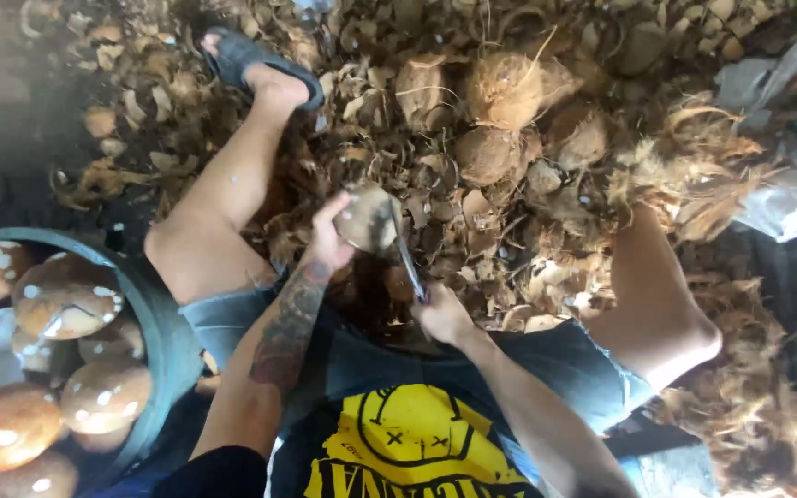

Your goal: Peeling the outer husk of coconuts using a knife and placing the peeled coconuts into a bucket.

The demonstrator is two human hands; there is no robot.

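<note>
My left hand (327, 242) grips a pale, partly peeled coconut (368, 219) held between my knees. My right hand (442, 316) is closed around the handle of a knife (409, 261), whose blade lies against the right side of the coconut. I sit with both legs spread; my left foot in a dark sandal (249, 59) rests on the husk litter.
A round dark tub (160, 337) at lower left holds several brown peeled coconuts with white patches. Unpeeled coconuts (502, 89) lie in a heap of husk pieces and fibres ahead. Plastic sheeting (791, 198) lies at right.
</note>
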